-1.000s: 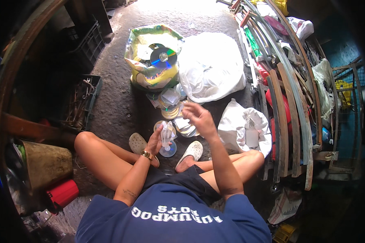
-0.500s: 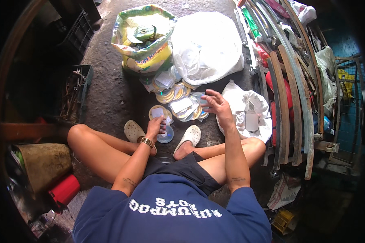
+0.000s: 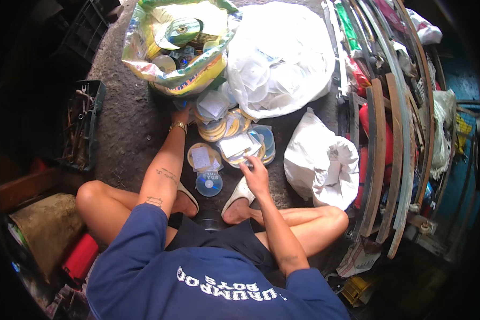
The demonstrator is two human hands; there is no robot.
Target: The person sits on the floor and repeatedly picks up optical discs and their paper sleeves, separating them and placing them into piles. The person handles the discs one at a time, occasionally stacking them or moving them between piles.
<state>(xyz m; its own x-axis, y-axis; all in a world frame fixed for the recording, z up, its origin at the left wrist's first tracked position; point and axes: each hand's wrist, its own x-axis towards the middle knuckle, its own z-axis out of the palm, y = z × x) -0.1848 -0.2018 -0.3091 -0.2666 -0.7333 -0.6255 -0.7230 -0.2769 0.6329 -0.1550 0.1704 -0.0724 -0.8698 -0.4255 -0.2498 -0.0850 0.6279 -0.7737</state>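
Observation:
My left hand (image 3: 181,114) reaches forward to the floor below the green and yellow sack (image 3: 194,80), beside the left edge of the disc piles. Its fingers are dim and partly lost against a bluish disc there. My right hand (image 3: 256,177) is open, its fingers extended at the near edge of a pile of sleeved discs (image 3: 268,140) topped by white paper sleeves (image 3: 236,145). A stack of gold discs (image 3: 213,129) lies farther back. Closer to me are another sleeved stack (image 3: 214,154) and one blue disc (image 3: 208,183) between my feet.
Discs fill the open sack. To its right a large clear-white bag (image 3: 282,58) holds many pale discs or sleeves. A white sack (image 3: 322,160) stands by my right knee. Curved metal and wood bars (image 3: 376,160) line the right side; a dark crate of tools (image 3: 82,117) sits left.
My left hand has moved from the near disc stack forward to the sack's base. My right hand has come down and toward me to the sleeved pile. The view has shifted slightly.

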